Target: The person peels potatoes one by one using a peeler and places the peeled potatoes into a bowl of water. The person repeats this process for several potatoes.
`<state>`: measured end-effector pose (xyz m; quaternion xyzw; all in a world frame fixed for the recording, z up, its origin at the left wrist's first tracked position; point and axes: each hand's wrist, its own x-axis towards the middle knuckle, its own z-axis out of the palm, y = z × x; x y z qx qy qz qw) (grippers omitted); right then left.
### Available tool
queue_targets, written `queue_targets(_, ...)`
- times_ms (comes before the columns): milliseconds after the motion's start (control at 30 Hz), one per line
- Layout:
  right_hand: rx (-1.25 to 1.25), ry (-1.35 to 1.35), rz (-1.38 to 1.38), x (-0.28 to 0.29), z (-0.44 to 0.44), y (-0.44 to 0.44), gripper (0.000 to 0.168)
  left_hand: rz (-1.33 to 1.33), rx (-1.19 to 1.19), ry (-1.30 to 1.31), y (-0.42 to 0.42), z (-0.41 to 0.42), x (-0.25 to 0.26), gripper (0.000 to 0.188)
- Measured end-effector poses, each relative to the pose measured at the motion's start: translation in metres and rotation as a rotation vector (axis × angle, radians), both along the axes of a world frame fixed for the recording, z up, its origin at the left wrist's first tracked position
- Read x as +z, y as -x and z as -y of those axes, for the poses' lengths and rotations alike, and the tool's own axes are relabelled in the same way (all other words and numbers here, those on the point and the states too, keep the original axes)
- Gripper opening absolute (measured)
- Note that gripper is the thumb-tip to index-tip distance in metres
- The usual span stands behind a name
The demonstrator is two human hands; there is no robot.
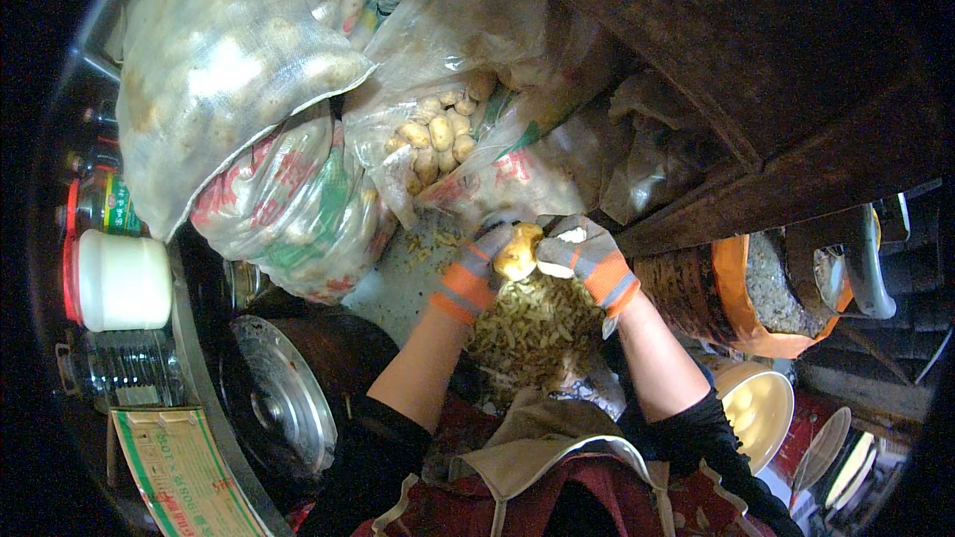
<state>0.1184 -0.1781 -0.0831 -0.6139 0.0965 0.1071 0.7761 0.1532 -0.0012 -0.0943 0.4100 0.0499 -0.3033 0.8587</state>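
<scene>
In front of me my left hand (pixel 490 257), in a grey glove with an orange striped cuff, grips a partly peeled potato (pixel 518 252). My right hand (pixel 586 257), gloved the same way, closes around a small white hand tool (pixel 556 269) right beside the potato. Fingers cover much of this tool, so its exact kind is unclear. Beneath both hands lies a heap of potato peelings (pixel 533 332). Just beyond them, an open plastic sack (pixel 477 37) shows several unpeeled potatoes (pixel 440 133) in its mouth.
Full potato sacks (pixel 231 67) are stacked at the left. A metal pot lid (pixel 287 395) and a white jar (pixel 123 280) stand below them. On the right are a cream bowl of peeled potatoes (pixel 757 414) and an orange-rimmed container (pixel 783 298). A dark rusty panel (pixel 716 60) overhangs the upper right.
</scene>
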Motion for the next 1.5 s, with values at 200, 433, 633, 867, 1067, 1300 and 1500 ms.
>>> queue_targets(200,0.125,0.583,0.232,0.001,-0.018,0.007,0.030,0.111,-0.011,-0.043,-0.008,-0.008,-0.097,0.030)
queue_targets(433,-0.091,0.049,-0.004,-0.006,-0.002,-0.005,0.021,-0.108,-0.138,-0.103,-0.002,-0.012,0.004,0.039)
queue_targets(633,-0.194,-0.100,-0.008,-0.004,-0.002,-0.009,0.018,-0.290,0.019,-0.003,0.003,-0.003,0.015,0.038)
queue_targets(867,0.141,0.353,0.059,0.006,-0.028,0.003,0.033,-0.006,0.121,-0.281,-0.023,-0.006,-0.094,0.022)
queue_targets(1067,-0.116,-0.161,-0.060,0.030,0.001,-0.001,0.016,-0.100,-0.191,0.074,-0.001,-0.008,-0.009,0.033)
queue_targets(1300,0.077,0.368,0.113,0.035,-0.020,0.005,0.025,-0.135,0.007,-0.150,0.006,-0.004,0.004,0.040)
queue_targets(1500,-0.103,-0.036,0.036,0.012,0.008,-0.005,0.016,-0.162,-0.186,0.145,0.005,-0.016,0.013,0.044)
